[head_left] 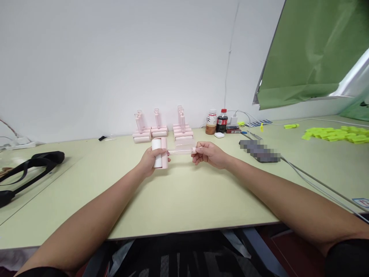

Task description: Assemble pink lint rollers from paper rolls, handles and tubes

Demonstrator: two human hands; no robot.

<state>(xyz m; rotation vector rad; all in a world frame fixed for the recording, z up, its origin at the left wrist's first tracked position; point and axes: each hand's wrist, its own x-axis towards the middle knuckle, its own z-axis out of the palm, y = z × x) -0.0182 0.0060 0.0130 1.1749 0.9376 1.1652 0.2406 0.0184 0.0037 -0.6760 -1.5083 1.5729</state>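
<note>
Above the middle of the table, a lint roller (157,153) with a white roll and a pink cover is held lying sideways. My left hand (148,161) is closed around its roll end, thumb over the pink cover. The clear handle (180,152) points right from the head. At the handle's far tip, my right hand (210,154) pinches the pale pink end; its other fingers are curled. Just behind stand more pink lint rollers (183,132) with their handles upward.
Behind on the right are a brown-drink bottle (211,122), a cola bottle (221,121) and a small white case (219,135). A blurred dark device (259,150) with cables and a pile of yellow pieces (340,134) lie right. A black strap (31,173) lies left.
</note>
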